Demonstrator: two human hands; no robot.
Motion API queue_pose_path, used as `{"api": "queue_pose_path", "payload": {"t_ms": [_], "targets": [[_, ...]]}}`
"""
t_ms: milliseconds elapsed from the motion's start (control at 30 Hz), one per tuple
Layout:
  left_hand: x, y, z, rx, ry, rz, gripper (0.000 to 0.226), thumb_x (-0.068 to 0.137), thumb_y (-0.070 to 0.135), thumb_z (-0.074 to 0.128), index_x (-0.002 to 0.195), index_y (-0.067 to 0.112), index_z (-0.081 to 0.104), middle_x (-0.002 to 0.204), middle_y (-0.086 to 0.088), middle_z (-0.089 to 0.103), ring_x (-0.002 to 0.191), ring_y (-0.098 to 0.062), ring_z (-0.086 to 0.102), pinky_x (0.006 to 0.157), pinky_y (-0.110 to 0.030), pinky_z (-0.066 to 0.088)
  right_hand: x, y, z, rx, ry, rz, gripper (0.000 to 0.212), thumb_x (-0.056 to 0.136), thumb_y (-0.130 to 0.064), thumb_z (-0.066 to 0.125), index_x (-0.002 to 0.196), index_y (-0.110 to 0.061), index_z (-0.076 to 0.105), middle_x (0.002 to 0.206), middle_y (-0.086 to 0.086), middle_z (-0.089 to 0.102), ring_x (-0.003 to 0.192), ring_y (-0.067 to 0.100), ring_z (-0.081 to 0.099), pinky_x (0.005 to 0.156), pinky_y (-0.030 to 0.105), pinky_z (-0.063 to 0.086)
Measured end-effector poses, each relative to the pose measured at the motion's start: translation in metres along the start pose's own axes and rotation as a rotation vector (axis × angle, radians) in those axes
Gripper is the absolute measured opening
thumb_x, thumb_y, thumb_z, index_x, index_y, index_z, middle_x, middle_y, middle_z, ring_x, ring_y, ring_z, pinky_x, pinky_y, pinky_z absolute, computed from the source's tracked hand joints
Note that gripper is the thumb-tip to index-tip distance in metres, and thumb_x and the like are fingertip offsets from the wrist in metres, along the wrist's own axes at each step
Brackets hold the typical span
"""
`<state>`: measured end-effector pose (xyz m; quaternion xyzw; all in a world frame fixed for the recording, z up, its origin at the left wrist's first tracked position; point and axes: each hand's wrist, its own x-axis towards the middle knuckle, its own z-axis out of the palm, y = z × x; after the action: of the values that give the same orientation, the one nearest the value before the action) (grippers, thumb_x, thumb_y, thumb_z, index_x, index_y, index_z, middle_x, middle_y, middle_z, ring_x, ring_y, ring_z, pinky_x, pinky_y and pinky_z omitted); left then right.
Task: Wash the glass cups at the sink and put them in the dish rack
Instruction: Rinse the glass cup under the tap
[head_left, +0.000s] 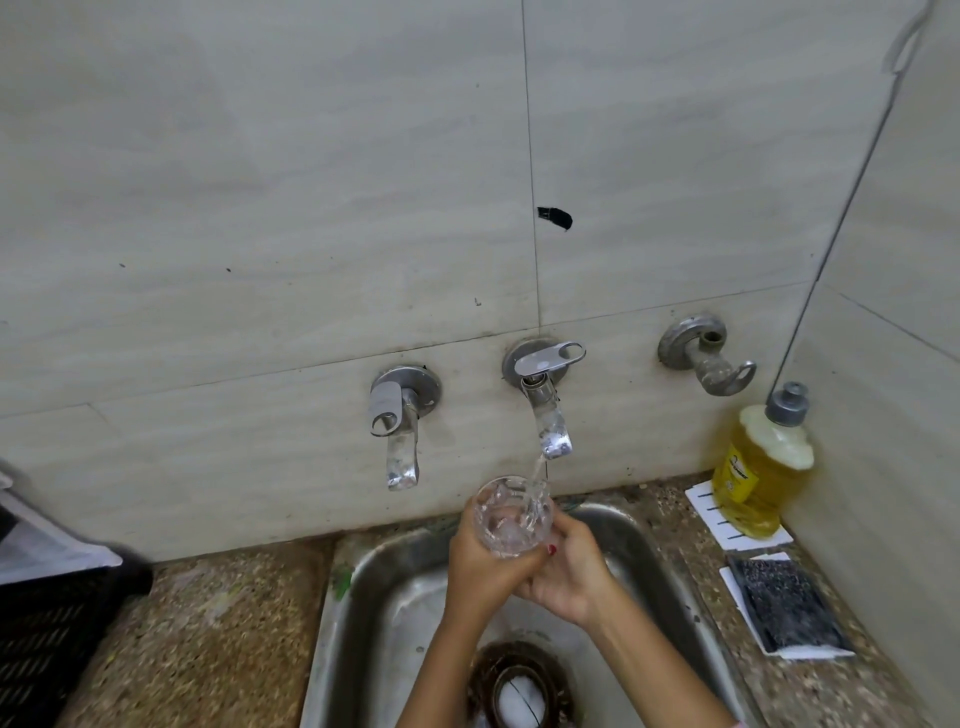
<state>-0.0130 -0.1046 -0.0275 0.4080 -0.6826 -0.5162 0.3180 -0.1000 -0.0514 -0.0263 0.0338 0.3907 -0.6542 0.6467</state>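
Observation:
A clear glass cup (513, 515) is held over the steel sink (363, 613), mouth up and tilted toward me, under the stream from the middle tap (546, 410). Water runs into the cup. My left hand (480, 564) grips the cup from the left side and below. My right hand (569, 569) wraps around its base from the right, thumb against the glass. The black dish rack (57, 618) stands at the left edge of the counter, partly cut off by the frame.
A second tap (397, 431) on the wall to the left is not running. A yellow dish-soap bottle (761, 467) and a dark scrub pad (787, 605) sit on the speckled counter at right. A third wall fitting (701, 353) is above them. The sink drain (519, 686) lies below my hands.

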Motion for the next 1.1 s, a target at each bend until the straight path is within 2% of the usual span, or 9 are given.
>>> {"api": "queue_pose_path", "payload": {"t_ms": [133,300,400,533,700,767,833,1000,1100], "targets": [[0.009,0.001,-0.007,0.093,-0.075,0.01,0.054,0.046,0.02,0.076,0.096,0.028,0.056,0.088,0.012,0.068,0.086,-0.006,0.066,0.07,-0.015,0.05,0.001,0.004,-0.007,-0.195,0.053,-0.16,0.026,0.097,-0.019,0.041,0.118,-0.016,0.057,0.103,0.01,0.068,0.086,0.025,0.062,0.073,0.04,0.051],[0.021,-0.002,-0.015,0.444,-0.148,0.177,0.071,0.044,0.032,0.077,0.111,0.025,0.052,0.097,0.01,0.062,0.089,-0.009,0.062,0.072,-0.029,0.054,-0.003,-0.004,-0.035,-0.85,0.142,-1.065,0.046,0.077,0.014,0.047,0.094,-0.025,0.063,0.101,-0.001,0.065,0.097,0.013,0.062,0.087,0.022,0.051],[0.022,0.001,-0.015,0.545,-0.19,0.246,0.073,0.047,0.026,0.074,0.116,0.022,0.052,0.097,0.008,0.058,0.091,-0.012,0.058,0.072,-0.031,0.052,-0.009,-0.01,-0.037,-1.475,-0.183,-0.93,0.036,0.071,-0.021,0.053,0.105,-0.021,0.066,0.115,-0.009,0.062,0.112,0.0,0.054,0.118,0.041,0.014],[0.029,0.005,-0.015,0.627,-0.265,0.312,0.076,0.046,0.023,0.071,0.12,0.022,0.052,0.1,0.003,0.056,0.093,-0.013,0.053,0.074,-0.023,0.046,-0.005,-0.016,-0.04,-1.858,-0.296,-0.905,0.06,0.076,-0.041,0.058,0.133,-0.03,0.045,0.139,-0.016,0.042,0.132,-0.001,0.032,0.104,0.046,-0.031],[0.029,0.001,-0.015,0.687,-0.243,0.407,0.07,0.051,0.015,0.071,0.118,0.02,0.051,0.097,0.0,0.051,0.092,-0.018,0.049,0.068,-0.023,0.039,0.004,0.008,-0.03,-1.492,-0.211,-0.751,0.051,0.064,-0.028,0.053,0.11,-0.007,0.059,0.106,0.005,0.064,0.107,0.004,0.056,0.116,0.047,0.0],[0.024,-0.005,-0.012,0.73,-0.177,0.497,0.069,0.051,0.015,0.074,0.116,0.021,0.048,0.094,-0.005,0.053,0.089,-0.023,0.051,0.067,-0.028,0.045,-0.001,0.003,-0.019,-0.973,-0.272,-0.557,0.063,0.053,-0.029,0.056,0.106,0.005,0.061,0.097,0.021,0.066,0.089,0.007,0.063,0.099,0.034,0.036],[0.023,-0.009,-0.01,0.719,-0.121,0.512,0.067,0.052,0.019,0.076,0.115,0.019,0.051,0.093,-0.007,0.056,0.088,-0.023,0.053,0.068,-0.028,0.046,0.0,-0.003,-0.014,-0.753,-0.311,-0.47,0.075,0.05,-0.031,0.055,0.108,0.016,0.057,0.099,0.032,0.062,0.086,0.012,0.062,0.084,0.032,0.044],[0.031,0.004,-0.018,0.587,-0.217,0.333,0.071,0.053,0.014,0.076,0.12,0.02,0.053,0.099,0.004,0.053,0.093,-0.011,0.05,0.068,-0.015,0.036,-0.007,-0.017,-0.022,-1.672,-0.31,-0.744,0.036,0.069,-0.037,0.044,0.096,-0.02,0.062,0.101,-0.008,0.064,0.106,-0.002,0.054,0.115,0.049,-0.009],[0.034,0.014,-0.024,0.442,-0.407,0.206,0.07,0.047,0.002,0.077,0.109,0.023,0.054,0.085,0.01,0.061,0.069,0.0,0.059,0.057,-0.011,0.043,0.003,-0.033,-0.036,-2.259,-0.376,-1.028,0.047,0.07,-0.028,0.049,0.115,-0.017,0.059,0.119,-0.002,0.061,0.119,0.015,0.051,0.116,0.047,-0.009]]}}
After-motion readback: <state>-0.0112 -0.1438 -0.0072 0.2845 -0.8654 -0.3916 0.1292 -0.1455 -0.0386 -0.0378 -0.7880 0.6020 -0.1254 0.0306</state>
